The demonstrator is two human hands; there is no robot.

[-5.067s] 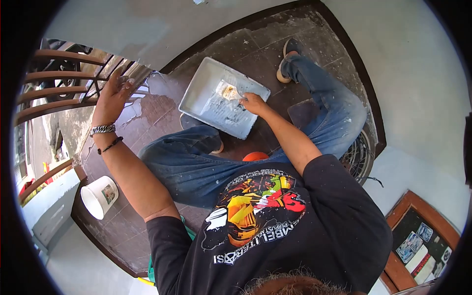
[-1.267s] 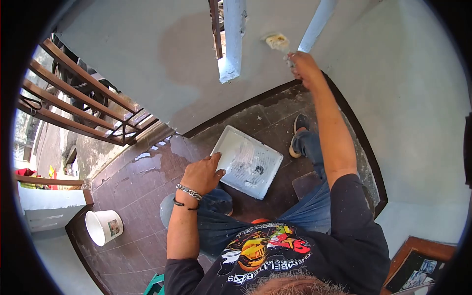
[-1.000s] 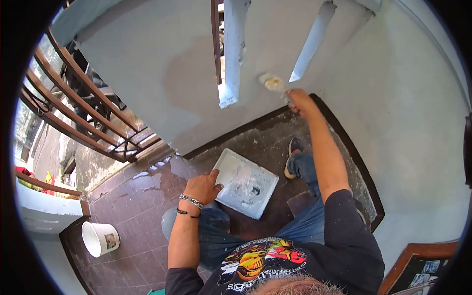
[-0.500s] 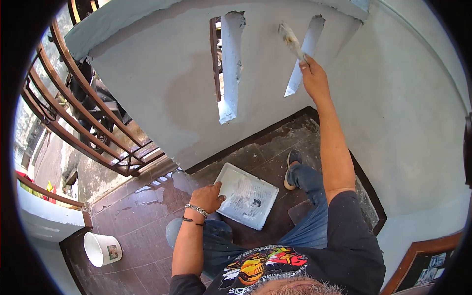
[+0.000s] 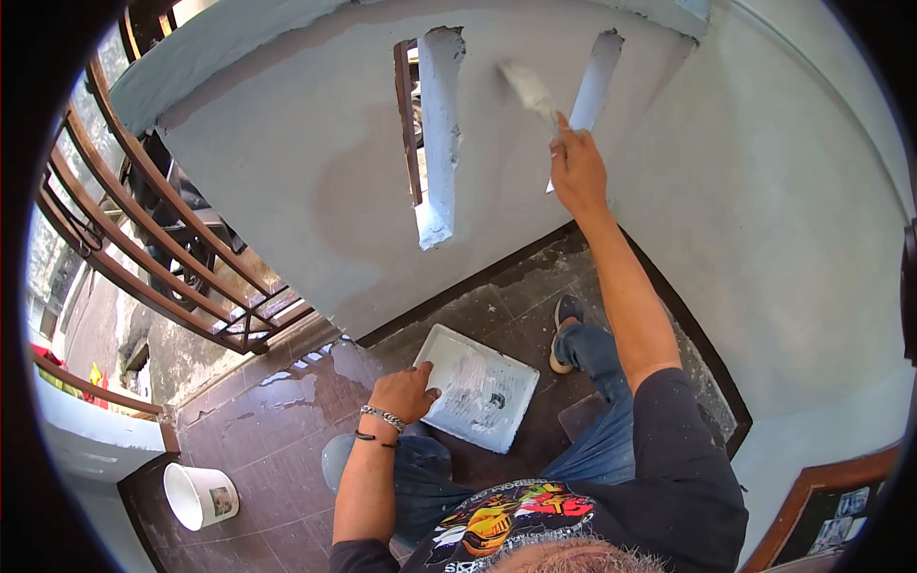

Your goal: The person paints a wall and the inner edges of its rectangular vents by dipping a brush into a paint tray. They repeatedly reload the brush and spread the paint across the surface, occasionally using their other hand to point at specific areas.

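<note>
My right hand (image 5: 579, 172) is closed around the handle of a paintbrush (image 5: 528, 91). Its pale, paint-coated bristles, a little blurred, are up at the grey-white wall (image 5: 363, 124) between two narrow slots. The left slot (image 5: 439, 143) has chipped edges, and my forearm and hand partly cover the foot of the right slot (image 5: 599, 76). Low in front of me, my left hand (image 5: 403, 392) grips the left side of a white paint tray (image 5: 513, 420), with the fingers partly hidden. Wet paint and dark marks show inside the tray.
A white bucket (image 5: 199, 498) stands on the brown tiled floor (image 5: 258, 458) at left. Wet patches (image 5: 287, 390) glisten near the brown metal gate (image 5: 172, 229). My shoe (image 5: 565, 325) is beside the tray, and a framed board (image 5: 831, 511) is at lower right.
My right hand has moved left and slightly down with the paintbrush, whose bristles are now closer to the left slot. My left hand and the tray have stayed almost in place.
</note>
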